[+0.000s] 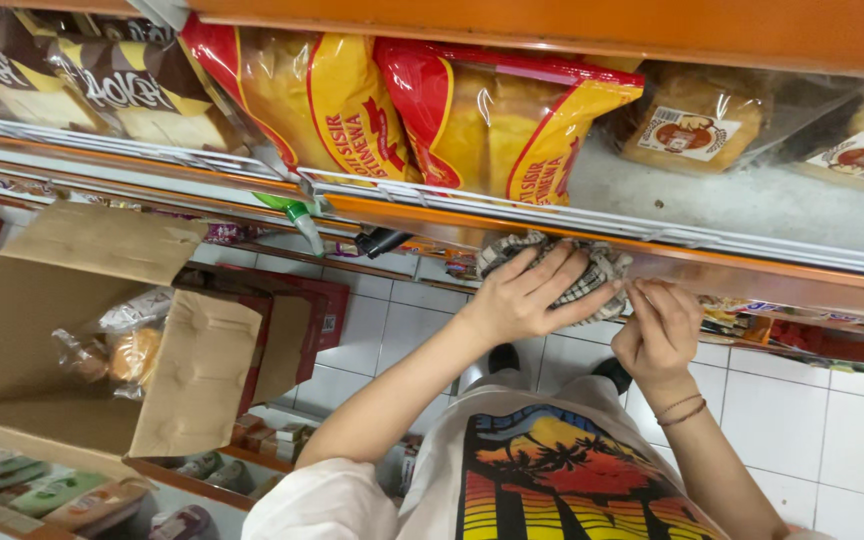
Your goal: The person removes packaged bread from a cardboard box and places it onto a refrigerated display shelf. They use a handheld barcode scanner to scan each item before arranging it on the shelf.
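Note:
My left hand [527, 295] presses a checked black-and-white cloth [592, 272] against the orange front edge of a shop shelf [752, 275]. Its fingers are spread over the cloth. My right hand [657, 330] is just right of it, fingers bent, pinching at the shelf's edge strip beside the cloth. On the shelf above sit red-and-yellow bags of bread [432, 115].
An open cardboard box [62, 330] with wrapped buns inside stands at the left. Brown-and-white bread bags [92, 80] and clear packs with labels [732, 125] fill the shelf. A spray bottle [302, 215] hangs below the shelf edge. White floor tiles [802, 420] lie underneath.

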